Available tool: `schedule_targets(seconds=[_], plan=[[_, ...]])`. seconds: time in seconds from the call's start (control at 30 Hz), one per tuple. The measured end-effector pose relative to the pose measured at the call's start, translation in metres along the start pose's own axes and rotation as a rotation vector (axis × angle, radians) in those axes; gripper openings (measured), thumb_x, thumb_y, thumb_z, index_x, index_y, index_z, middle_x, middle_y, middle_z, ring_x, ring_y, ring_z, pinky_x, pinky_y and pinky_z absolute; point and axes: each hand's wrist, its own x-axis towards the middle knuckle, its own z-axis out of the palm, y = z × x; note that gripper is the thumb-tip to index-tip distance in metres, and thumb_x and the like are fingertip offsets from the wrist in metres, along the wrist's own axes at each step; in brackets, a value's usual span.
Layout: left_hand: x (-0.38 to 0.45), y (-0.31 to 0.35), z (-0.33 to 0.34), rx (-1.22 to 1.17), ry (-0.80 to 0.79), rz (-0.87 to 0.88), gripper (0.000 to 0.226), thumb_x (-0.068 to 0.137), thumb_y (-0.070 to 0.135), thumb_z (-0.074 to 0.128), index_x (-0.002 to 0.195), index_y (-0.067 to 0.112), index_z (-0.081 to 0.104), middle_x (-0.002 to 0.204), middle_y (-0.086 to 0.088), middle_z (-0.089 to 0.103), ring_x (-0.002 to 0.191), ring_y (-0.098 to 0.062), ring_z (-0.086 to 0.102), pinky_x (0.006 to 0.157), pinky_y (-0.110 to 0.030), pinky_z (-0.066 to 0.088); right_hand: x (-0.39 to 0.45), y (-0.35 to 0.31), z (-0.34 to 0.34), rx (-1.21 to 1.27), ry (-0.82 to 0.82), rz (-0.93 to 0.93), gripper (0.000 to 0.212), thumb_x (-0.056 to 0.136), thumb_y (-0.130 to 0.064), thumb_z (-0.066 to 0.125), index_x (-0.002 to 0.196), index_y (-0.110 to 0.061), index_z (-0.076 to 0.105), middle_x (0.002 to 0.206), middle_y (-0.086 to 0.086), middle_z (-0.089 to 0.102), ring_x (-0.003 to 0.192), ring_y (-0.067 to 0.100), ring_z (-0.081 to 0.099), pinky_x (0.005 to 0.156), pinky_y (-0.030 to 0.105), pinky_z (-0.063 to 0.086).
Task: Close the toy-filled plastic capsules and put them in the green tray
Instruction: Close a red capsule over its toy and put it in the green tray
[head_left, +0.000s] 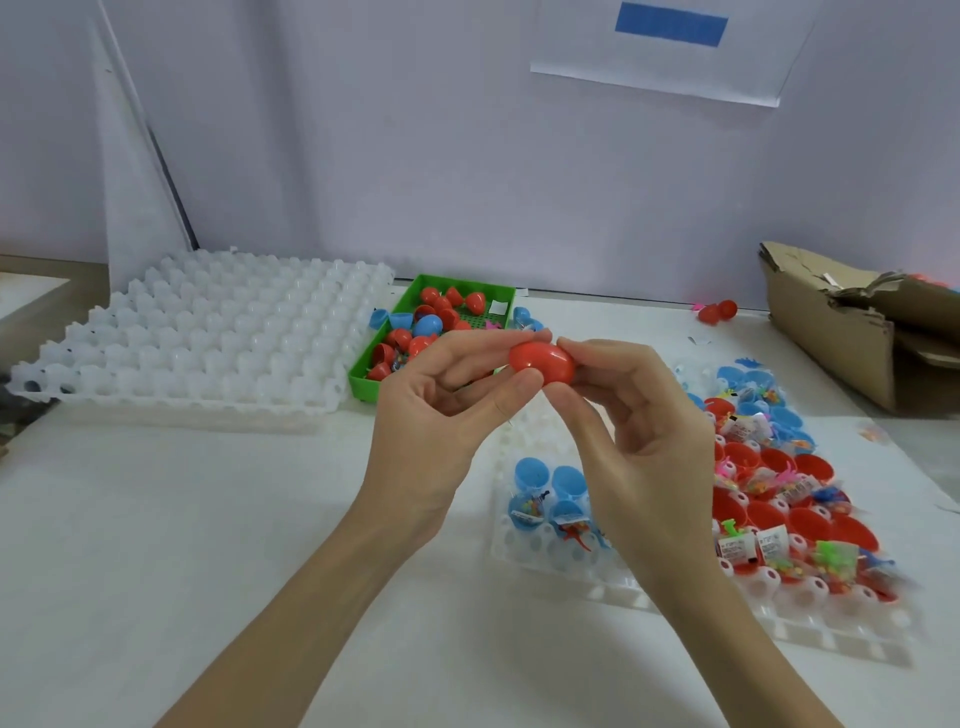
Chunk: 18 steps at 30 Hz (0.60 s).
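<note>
white table (208, 519) fills the low part of the view, with a pale wall behind it. a big white tray with bumps (208, 332) lies on the left of the table. a torn cardboard box (841, 332) sits at the far right. a white holder tray (810, 623) lies on the right, under the right arm, with open red capsule halves (810, 522) and open blue capsule halves (532, 475) in its holes, many with little toy packets inside. the green tray (363, 379) stands far back in the middle, just beside the bumpy tray, and holds red and blue capsules. the left hand (436, 415) and the right hand (639, 431) are up over the table, near the green tray. both pinch one red capsule (543, 362) between thumb and fingers, one hand at each end. the capsule looks closed. two more red capsules (719, 310) lie far back near the box.
</note>
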Motion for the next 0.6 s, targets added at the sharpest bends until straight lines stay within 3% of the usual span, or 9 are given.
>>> schedule_targets(seconds=[0.27, 0.6], plan=[[0.0000, -0.0016, -0.0015, -0.039, -0.027, -0.011, 0.026, 0.086, 0.018, 0.081, 0.112, 0.020, 0.077, 0.119, -0.006, 0.078, 0.112, -0.027, 0.075, 0.093, -0.033, 0.060, 0.0024, -0.0054, -0.0016, -0.063, -0.004, -0.066, 0.026, 0.090, -0.007, 0.071, 0.115, -0.008, 0.065, 0.108, 0.011, 0.068, 0.101, 0.024, 0.071, 0.089, 0.024, 0.055], [-0.0004, -0.0033, -0.0027, -0.023, 0.000, 0.020, 0.026, 0.082, 0.017, 0.085, 0.105, 0.027, 0.081, 0.114, -0.003, 0.080, 0.106, -0.022, 0.077, 0.085, -0.022, 0.059, 0.0043, -0.0041, -0.0036, -0.110, -0.046, -0.074, 0.025, 0.090, -0.011, 0.071, 0.114, -0.018, 0.065, 0.108, 0.006, 0.068, 0.102, 0.021, 0.070, 0.090, 0.023, 0.055]])
